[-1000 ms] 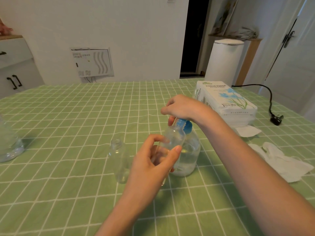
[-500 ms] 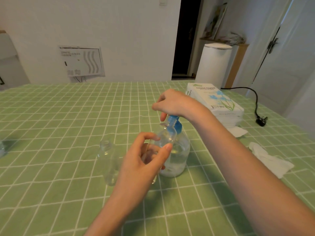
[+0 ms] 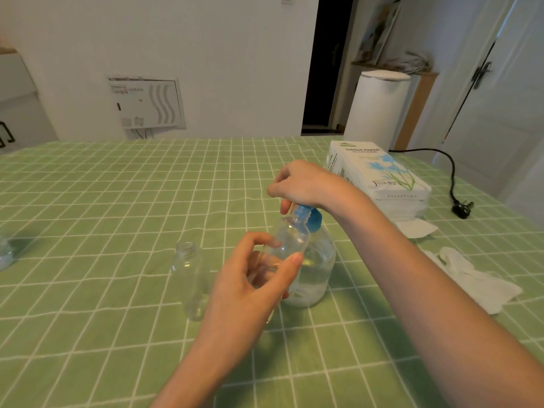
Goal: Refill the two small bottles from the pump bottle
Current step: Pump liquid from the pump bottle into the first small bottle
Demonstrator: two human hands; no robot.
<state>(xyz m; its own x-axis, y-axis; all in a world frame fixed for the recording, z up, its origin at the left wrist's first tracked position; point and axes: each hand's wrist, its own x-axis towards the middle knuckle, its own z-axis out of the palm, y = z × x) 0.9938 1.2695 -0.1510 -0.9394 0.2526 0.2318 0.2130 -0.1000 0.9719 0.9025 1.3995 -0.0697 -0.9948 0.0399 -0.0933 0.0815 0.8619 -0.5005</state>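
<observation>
Left hand (image 3: 250,287) fingers grip small bottle (image 3: 290,241), tilted, mouth at blue pump (image 3: 307,217). Right hand (image 3: 306,184) fingers closed on pump head of pump bottle (image 3: 315,269). Second small bottle (image 3: 190,278) upright on worktop (image 3: 103,216), just left, untouched.

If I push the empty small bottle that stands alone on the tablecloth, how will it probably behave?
The standing small bottle looks clear and empty, so it is probably light and would slide or tip easily. It is tall and narrow, which likely makes it top-heavy when nudged high. Its round body suggests it could roll across the tablecloth once down.
</observation>
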